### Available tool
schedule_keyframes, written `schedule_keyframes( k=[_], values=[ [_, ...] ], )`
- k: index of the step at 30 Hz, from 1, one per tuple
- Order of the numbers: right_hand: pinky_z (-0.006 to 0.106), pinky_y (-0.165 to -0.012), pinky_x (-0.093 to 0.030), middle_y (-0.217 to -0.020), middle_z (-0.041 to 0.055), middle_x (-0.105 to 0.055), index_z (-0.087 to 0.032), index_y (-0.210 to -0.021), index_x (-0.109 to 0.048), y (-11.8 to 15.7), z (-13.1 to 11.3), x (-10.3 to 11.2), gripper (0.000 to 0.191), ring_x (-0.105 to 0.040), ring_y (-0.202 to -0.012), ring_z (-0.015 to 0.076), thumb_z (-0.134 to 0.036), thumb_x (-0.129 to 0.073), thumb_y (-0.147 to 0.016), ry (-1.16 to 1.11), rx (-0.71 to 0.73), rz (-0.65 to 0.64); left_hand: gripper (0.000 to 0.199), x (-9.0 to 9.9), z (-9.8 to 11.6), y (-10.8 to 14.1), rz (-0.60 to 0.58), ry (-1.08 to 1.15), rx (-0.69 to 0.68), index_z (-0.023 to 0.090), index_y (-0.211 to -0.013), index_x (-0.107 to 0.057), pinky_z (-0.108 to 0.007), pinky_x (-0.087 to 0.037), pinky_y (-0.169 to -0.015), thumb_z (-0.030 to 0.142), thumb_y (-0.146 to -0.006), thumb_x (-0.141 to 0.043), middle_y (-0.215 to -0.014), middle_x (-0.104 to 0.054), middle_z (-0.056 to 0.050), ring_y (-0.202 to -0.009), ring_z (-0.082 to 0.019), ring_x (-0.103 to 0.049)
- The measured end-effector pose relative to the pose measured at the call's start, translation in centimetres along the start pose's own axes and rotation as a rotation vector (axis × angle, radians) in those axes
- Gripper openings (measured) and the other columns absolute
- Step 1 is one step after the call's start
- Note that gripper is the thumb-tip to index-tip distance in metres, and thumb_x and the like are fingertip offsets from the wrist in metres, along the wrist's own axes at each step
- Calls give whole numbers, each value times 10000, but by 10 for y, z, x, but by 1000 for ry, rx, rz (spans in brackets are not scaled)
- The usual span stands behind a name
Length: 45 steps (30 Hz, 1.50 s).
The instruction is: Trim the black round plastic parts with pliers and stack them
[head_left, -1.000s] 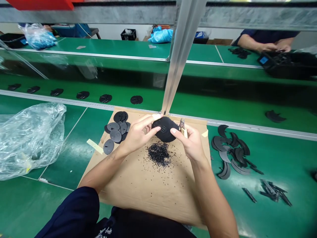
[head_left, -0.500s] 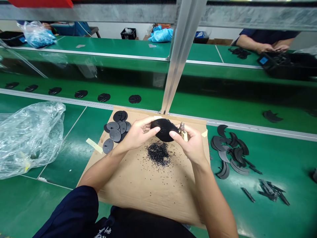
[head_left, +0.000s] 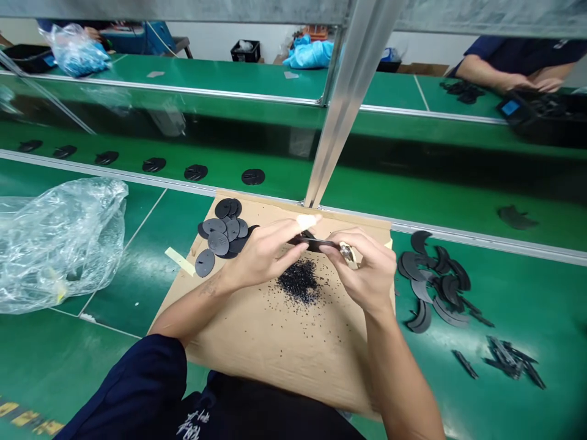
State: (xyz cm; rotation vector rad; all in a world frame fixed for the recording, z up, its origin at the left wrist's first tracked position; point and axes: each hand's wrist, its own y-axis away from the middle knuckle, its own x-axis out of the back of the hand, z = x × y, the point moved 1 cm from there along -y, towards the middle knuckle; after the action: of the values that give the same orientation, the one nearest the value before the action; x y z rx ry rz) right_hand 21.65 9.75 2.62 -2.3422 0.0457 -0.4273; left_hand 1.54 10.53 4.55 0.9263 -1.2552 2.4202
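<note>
A thin black disc is held almost edge-on above the cardboard sheet. My left hand is closed on its left side, with something pale wrapped on a fingertip. On the opposite side, my right hand pinches the disc's edge. A small metallic and pale yellow object is also tucked in my right hand; its kind cannot be made out. Below the disc lies a heap of tiny black bits. Several dark discs are piled left of my left hand.
Several black crescent-shaped pieces and narrow black pieces lie to the right. A clear plastic bag covers the left. Beyond a metal post, more black discs rest on a green surface. Another person's hands work far right.
The disc has tipped from showing its broad face to nearly edge-on. Both my hands have turned with it, still gripping it. The view has shifted slightly.
</note>
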Motion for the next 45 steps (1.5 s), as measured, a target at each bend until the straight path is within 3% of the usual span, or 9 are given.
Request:
schedule_keyframes(
  k=[3,7,14,20,23,27,31,36,45],
  values=[
    [321,-696,-543,-847,16,-729,-233,-911,-703,0,0,1,69,-674,-760,162,-206,-759,-881,-50,119,13,472,0,3,0,67,87,34,179,-1423,-571,-327,-620,-903,260,-968,-666,-1136,-753,-85,-1018,-169,-718],
    [325,-689,-562,-878,30,-732,-244,-984,-701,2,1,2,142,-688,-789,169,-145,-727,-885,-51,201,-5,300,4,6,-1,102,124,13,174,-1233,-690,-307,-599,-848,263,-948,-705,-1075,-760,-76,-968,-157,-702],
    [318,-687,-553,-860,39,-728,-228,-986,-680,2,-3,5,166,-680,-768,164,-102,-711,-883,99,283,-72,322,6,8,0,118,117,-8,180,-1248,-698,-300,-576,-810,257,-937,-721,-1055,-767,-75,-914,-148,-684],
    [325,-685,-560,-878,41,-739,-241,-1036,-695,3,-6,4,198,-691,-774,170,-102,-684,-896,48,281,-63,311,8,7,0,76,211,84,226,-1239,-726,-310,-581,-794,294,-936,-725,-1038,-778,-67,-895,-155,-690],
    [322,-685,-562,-884,39,-741,-239,-1023,-692,3,-6,3,200,-693,-776,164,-89,-689,-890,11,278,-69,312,9,8,0,70,210,34,238,-1247,-725,-313,-572,-783,262,-936,-723,-1029,-782,-65,-894,-158,-683],
    [313,-678,-562,-878,34,-741,-241,-1033,-703,1,-5,4,225,-690,-758,157,-81,-699,-875,-12,303,-65,317,8,11,0,163,161,-66,243,-1230,-720,-301,-558,-728,236,-915,-748,-953,-784,-40,-813,-142,-672],
    [316,-677,-565,-886,34,-755,-251,-1058,-730,1,-5,5,229,-703,-767,165,-105,-684,-888,8,296,-76,281,7,14,0,139,110,-87,235,-1253,-698,-318,-569,-765,249,-973,-672,-1006,-779,-56,-853,-147,-699],
    [336,-703,-584,-933,59,-771,-239,-1090,-727,1,-5,6,213,-726,-807,183,-136,-659,-917,-10,300,-102,325,9,16,2,204,98,-119,241,-1195,-721,-279,-553,-692,196,-879,-784,-853,-760,-3,-728,-115,-661],
    [321,-677,-562,-919,52,-768,-223,-1035,-718,0,-7,7,198,-716,-789,171,-90,-670,-896,41,325,-124,289,13,15,1,84,68,-63,222,-1259,-691,-311,-582,-742,239,-971,-673,-957,-783,-48,-833,-152,-705]
  ],
)
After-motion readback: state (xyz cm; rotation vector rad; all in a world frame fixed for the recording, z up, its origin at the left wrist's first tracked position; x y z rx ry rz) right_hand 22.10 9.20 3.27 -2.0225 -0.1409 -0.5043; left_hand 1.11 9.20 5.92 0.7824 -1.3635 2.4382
